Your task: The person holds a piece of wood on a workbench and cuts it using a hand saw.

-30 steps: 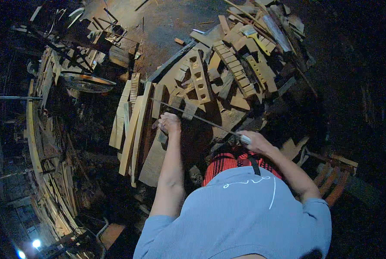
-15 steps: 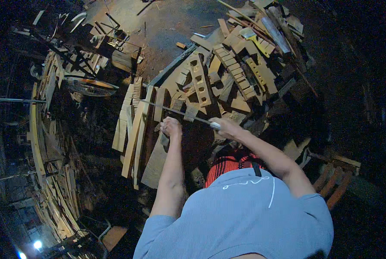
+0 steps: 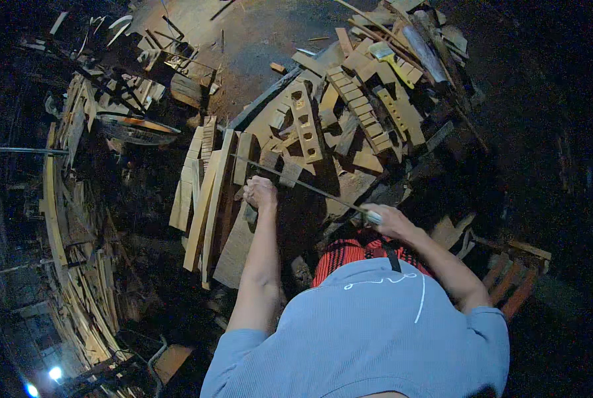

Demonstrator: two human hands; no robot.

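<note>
My right hand (image 3: 386, 220) is closed round the pale handle of a long, thin saw-like blade (image 3: 316, 189), which runs diagonally up to the left across a small wooden block (image 3: 290, 174). My left hand (image 3: 261, 192) is closed just below the blade, gripping a piece of wood that it mostly hides. A grey board (image 3: 231, 259) slopes down beneath my left hand. Pale planks (image 3: 199, 225) lie side by side to its left. Beyond the blade are a wooden piece with square holes (image 3: 306, 123) and strips cut with cross grooves (image 3: 356, 103).
Offcuts and a yellow-handled brush (image 3: 396, 66) fill the pile at the upper right. Long timber strips (image 3: 91, 312) are heaped along the left, near a metal fan-like guard (image 3: 134, 129). A slatted wooden item (image 3: 515, 288) stands at my right. Concrete floor (image 3: 243, 36) shows at the top.
My right hand moved forward and left along the blade's line half a second ago, and is now drawn back down-right with the blade. My left hand stays in nearly the same place.
</note>
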